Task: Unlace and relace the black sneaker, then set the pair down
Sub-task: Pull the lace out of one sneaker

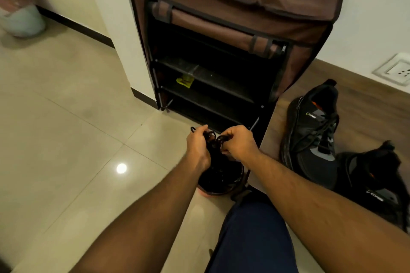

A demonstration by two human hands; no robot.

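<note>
A black sneaker (218,178) stands on the tiled floor in front of me, heel toward me, its sole edge reddish. My left hand (197,144) and my right hand (238,143) are curled above its tongue, each pinching a black lace (214,137), with loops showing between the fingers. The hands hide most of the lacing. Two more black sneakers lie to the right on the wooden floor: one (312,133) with grey panels, toe pointing at me, and another (375,182) nearer the right edge.
A brown fabric shoe rack (233,29) stands open against the wall just beyond the sneaker, its dark shelves holding a yellow item (185,81). My leg in dark blue trousers (253,235) is below. A wall socket (397,70) sits at the right.
</note>
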